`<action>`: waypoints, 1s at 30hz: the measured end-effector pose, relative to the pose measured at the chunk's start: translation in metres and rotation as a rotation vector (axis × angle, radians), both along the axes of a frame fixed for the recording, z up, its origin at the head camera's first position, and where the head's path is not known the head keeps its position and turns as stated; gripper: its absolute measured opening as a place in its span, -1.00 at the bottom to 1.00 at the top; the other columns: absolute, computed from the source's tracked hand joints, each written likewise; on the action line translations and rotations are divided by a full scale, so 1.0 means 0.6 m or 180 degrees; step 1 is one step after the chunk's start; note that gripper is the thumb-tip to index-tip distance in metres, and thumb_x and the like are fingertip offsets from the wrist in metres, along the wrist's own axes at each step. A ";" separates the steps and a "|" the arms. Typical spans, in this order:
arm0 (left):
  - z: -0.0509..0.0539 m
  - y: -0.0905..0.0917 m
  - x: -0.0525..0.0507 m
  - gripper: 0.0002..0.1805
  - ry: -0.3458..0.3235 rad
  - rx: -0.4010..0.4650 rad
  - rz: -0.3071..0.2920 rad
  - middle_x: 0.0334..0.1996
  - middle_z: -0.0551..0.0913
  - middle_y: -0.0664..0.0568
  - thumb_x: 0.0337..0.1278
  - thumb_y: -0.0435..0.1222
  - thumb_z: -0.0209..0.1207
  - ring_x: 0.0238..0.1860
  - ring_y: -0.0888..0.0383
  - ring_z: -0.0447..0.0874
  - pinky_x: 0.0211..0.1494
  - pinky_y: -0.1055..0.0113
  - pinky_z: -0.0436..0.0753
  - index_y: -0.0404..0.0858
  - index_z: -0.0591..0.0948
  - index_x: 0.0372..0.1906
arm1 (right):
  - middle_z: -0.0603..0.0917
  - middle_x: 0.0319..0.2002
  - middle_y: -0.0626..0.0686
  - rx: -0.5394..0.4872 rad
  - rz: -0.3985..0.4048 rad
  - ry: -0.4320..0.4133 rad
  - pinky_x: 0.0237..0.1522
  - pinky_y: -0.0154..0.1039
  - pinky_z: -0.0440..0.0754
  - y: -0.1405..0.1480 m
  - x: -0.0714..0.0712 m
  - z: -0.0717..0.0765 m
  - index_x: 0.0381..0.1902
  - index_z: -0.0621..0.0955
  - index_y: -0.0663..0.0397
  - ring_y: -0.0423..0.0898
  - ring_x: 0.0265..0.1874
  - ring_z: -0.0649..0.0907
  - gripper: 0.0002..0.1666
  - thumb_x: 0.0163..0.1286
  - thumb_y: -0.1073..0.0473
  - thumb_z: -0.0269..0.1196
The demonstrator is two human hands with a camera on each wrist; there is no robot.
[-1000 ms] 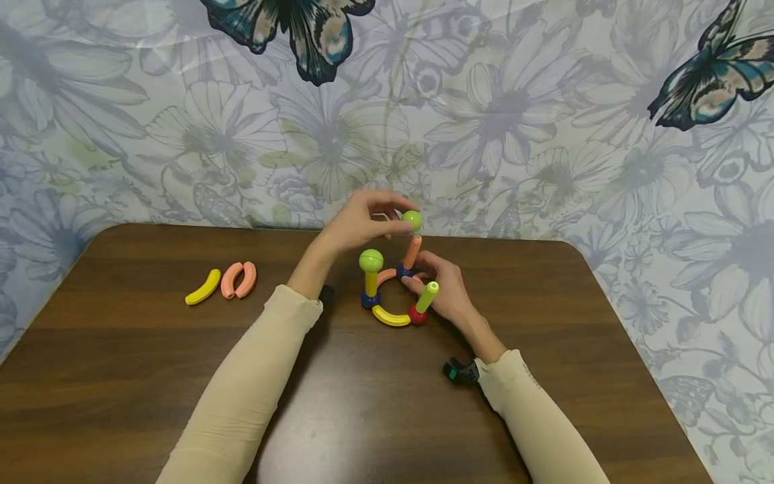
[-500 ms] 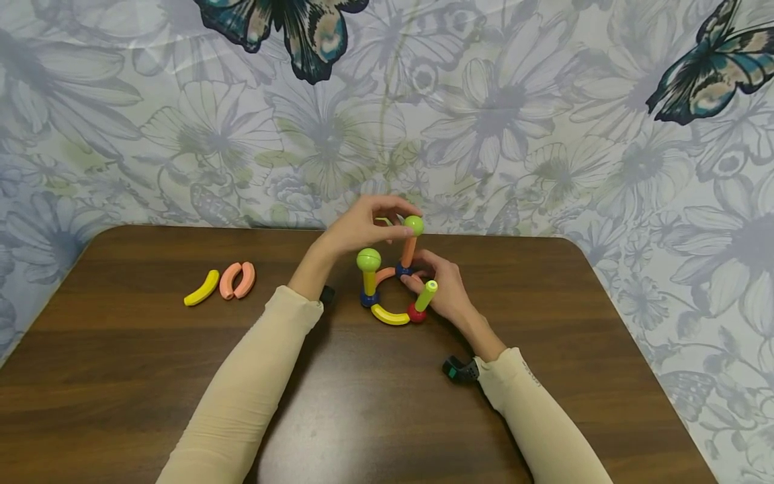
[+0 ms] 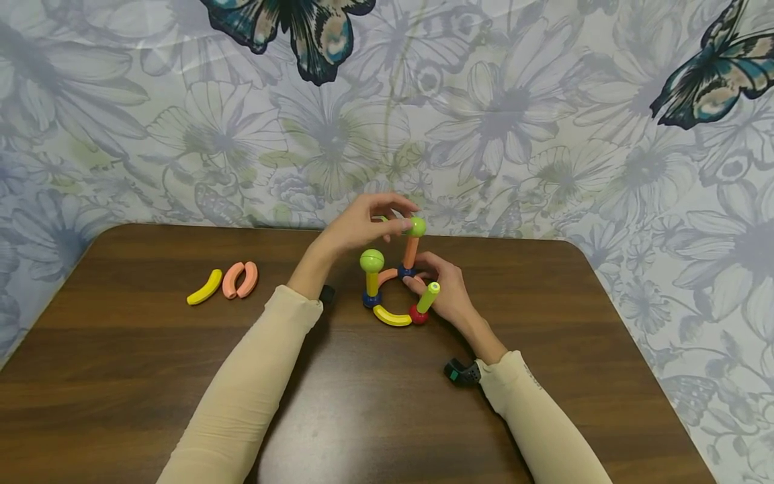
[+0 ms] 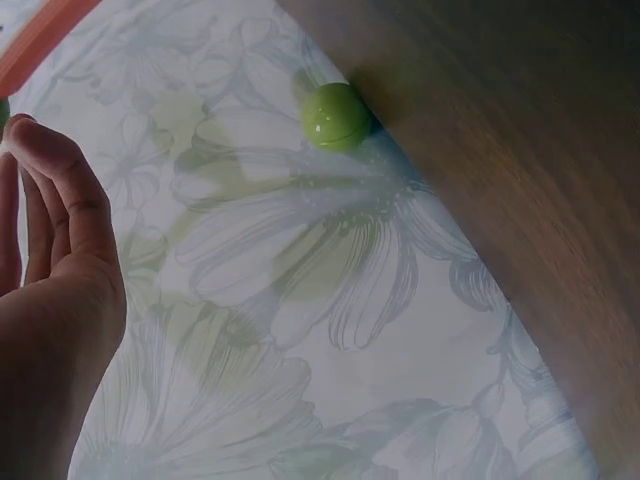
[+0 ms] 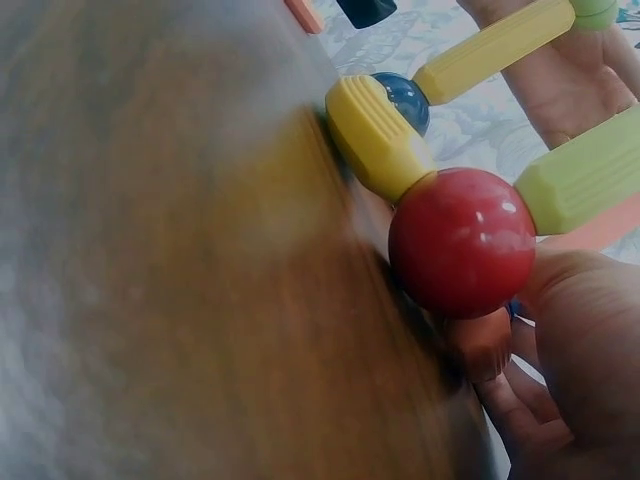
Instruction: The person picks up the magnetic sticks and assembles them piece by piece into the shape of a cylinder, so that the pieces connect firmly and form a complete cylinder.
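A ring of curved magnetic sticks and balls lies on the table, with upright sticks on it. My left hand [image 3: 365, 223] pinches a green ball [image 3: 418, 227] that sits on top of the upright orange stick [image 3: 410, 252]. My right hand [image 3: 446, 286] holds the blue ball [image 3: 406, 271] at that stick's foot; its fingers also reach the orange curved stick [image 5: 480, 345]. Nearer stand a yellow stick [image 3: 371, 282] topped by a green ball [image 3: 371, 261] and a bare light-green stick [image 3: 428, 298] on a red ball [image 5: 462, 243]. A yellow curved stick [image 3: 392, 316] closes the front.
To the left lie a loose yellow curved stick [image 3: 204, 288] and two orange curved sticks [image 3: 240, 279]. In the left wrist view, another green ball [image 4: 337, 117] shows by the table edge. A patterned wall covering [image 3: 508, 121] rises behind the wooden table [image 3: 363, 410].
My left hand has lowered the green ball onto the upright orange stick, which now stands straighter. My right hand has stayed at the blue ball.
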State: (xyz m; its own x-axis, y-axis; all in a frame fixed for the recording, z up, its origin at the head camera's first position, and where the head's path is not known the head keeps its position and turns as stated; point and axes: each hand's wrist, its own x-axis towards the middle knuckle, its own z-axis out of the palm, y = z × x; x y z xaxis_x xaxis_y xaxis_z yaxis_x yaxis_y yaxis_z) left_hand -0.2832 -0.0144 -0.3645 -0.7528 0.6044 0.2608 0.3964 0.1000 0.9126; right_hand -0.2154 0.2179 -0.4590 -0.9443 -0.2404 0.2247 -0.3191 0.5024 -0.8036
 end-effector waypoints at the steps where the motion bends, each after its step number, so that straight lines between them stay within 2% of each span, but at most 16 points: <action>1: 0.001 -0.003 0.001 -0.65 -0.0009 -0.0004 0.0047 0.15 0.70 0.00 0.48 -0.16 0.29 -0.14 -0.07 0.68 -0.07 -0.10 0.72 -0.13 0.69 0.25 | 0.78 0.05 0.07 0.0004 0.0007 0.0006 0.01 -0.04 0.75 -0.001 0.000 0.001 0.13 0.68 -0.03 -0.05 -0.18 0.79 -0.63 0.41 0.10 0.46; 6: 0.000 -0.027 0.006 -0.66 -0.0129 0.0036 0.0401 0.09 0.72 -0.03 0.51 -0.10 0.26 -0.19 -0.06 0.68 -0.12 0.07 0.73 -0.13 0.70 0.21 | 0.78 0.06 0.08 -0.0004 0.0036 0.0026 0.04 -0.04 0.75 -0.005 -0.001 0.001 0.13 0.68 -0.02 -0.05 -0.12 0.80 -0.63 0.41 0.11 0.46; 9: 0.002 -0.050 0.013 -0.69 -0.0187 0.0052 0.0656 -0.01 0.73 -0.09 0.51 -0.12 0.26 -0.22 -0.18 0.65 -0.19 0.18 0.71 -0.17 0.71 0.16 | 0.77 0.07 0.08 -0.0026 0.0049 0.0016 0.09 -0.02 0.75 -0.007 -0.001 0.002 0.14 0.68 -0.02 -0.02 -0.05 0.81 -0.63 0.41 0.12 0.46; 14: 0.005 -0.098 0.021 -0.74 -0.0120 -0.0070 0.0947 -0.13 0.72 -0.13 0.50 -0.16 0.27 -0.25 -0.32 0.60 -0.19 0.15 0.72 -0.19 0.73 0.10 | 0.78 0.07 0.06 -0.0034 0.0037 0.0030 0.16 -0.02 0.73 -0.005 0.001 0.003 0.14 0.69 -0.04 -0.01 0.03 0.79 -0.63 0.42 0.11 0.46; 17: 0.005 -0.133 0.028 -0.74 -0.0071 -0.0307 0.1121 -0.16 0.72 -0.12 0.50 -0.15 0.27 -0.23 -0.27 0.65 -0.17 0.13 0.73 -0.20 0.74 0.08 | 0.78 0.07 0.07 -0.0018 0.0022 0.0018 0.15 -0.01 0.73 -0.003 0.003 0.002 0.15 0.69 -0.04 -0.01 0.01 0.79 -0.63 0.42 0.11 0.46; 21: 0.008 -0.187 0.047 -0.71 -0.0057 -0.0707 0.1332 -0.15 0.73 -0.12 0.50 -0.12 0.26 -0.24 -0.09 0.72 -0.19 0.23 0.74 -0.20 0.74 0.09 | 0.78 0.07 0.08 -0.0016 -0.0010 -0.0031 0.17 -0.01 0.72 -0.003 0.004 0.002 0.16 0.68 -0.03 0.00 0.04 0.79 -0.61 0.41 0.12 0.47; 24: 0.010 -0.225 0.064 -0.68 -0.0056 -0.0970 0.1390 -0.09 0.74 -0.12 0.52 -0.08 0.24 -0.25 0.04 0.73 -0.21 0.28 0.73 -0.19 0.72 0.13 | 0.78 0.07 0.07 -0.0017 -0.0058 -0.0058 0.19 -0.03 0.72 -0.001 0.004 0.001 0.16 0.68 -0.04 -0.01 0.06 0.78 -0.61 0.41 0.13 0.47; 30: 0.012 -0.302 0.108 -0.66 0.0042 -0.1448 0.1511 0.00 0.77 -0.11 0.53 -0.04 0.22 -0.14 -0.04 0.76 -0.06 0.13 0.71 -0.16 0.71 0.13 | 0.77 0.08 0.09 0.0000 -0.0043 -0.0073 0.16 -0.01 0.73 -0.002 0.003 0.003 0.18 0.67 -0.02 0.01 0.02 0.80 -0.59 0.42 0.12 0.46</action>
